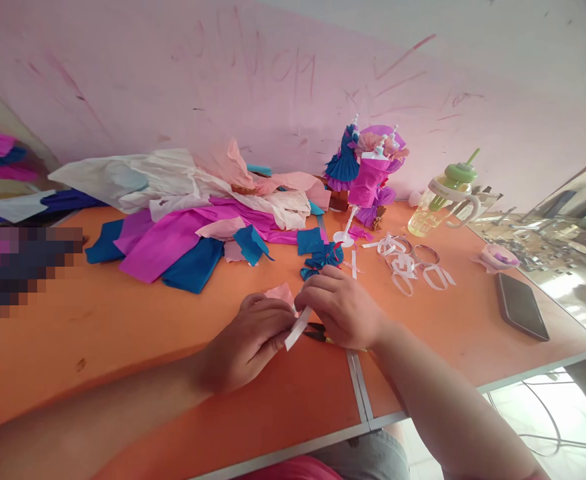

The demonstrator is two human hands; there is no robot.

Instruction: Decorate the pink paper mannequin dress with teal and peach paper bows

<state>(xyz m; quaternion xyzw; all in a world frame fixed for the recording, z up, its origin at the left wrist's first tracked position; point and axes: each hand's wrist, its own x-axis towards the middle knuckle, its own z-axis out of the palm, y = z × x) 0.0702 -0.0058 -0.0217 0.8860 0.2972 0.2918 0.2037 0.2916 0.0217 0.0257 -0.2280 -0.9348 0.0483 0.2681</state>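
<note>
Over the front middle of the orange table, my two hands are close together. My left hand (253,340) is closed, its thumb and fingers pinching a narrow white strip (297,328). At the strip's upper end, the curled fingers of my right hand (343,307) also grip it. A piece of light pink crepe paper (280,293) shows just behind my left fingers; whether they hold it too, I cannot tell. Beneath my right hand lies a dark-bladed cutting tool (315,331), mostly hidden. Blue crepe paper bows with red ties (323,260) lie just beyond my right fingers.
Crepe paper sheets (167,247) are heaped at the back left. Small paper dresses on white stands (367,180) stand near the wall. Rightward are tangled white ribbons (400,260), a green-lidded bottle (443,200), a tape roll (499,257) and a phone (523,305).
</note>
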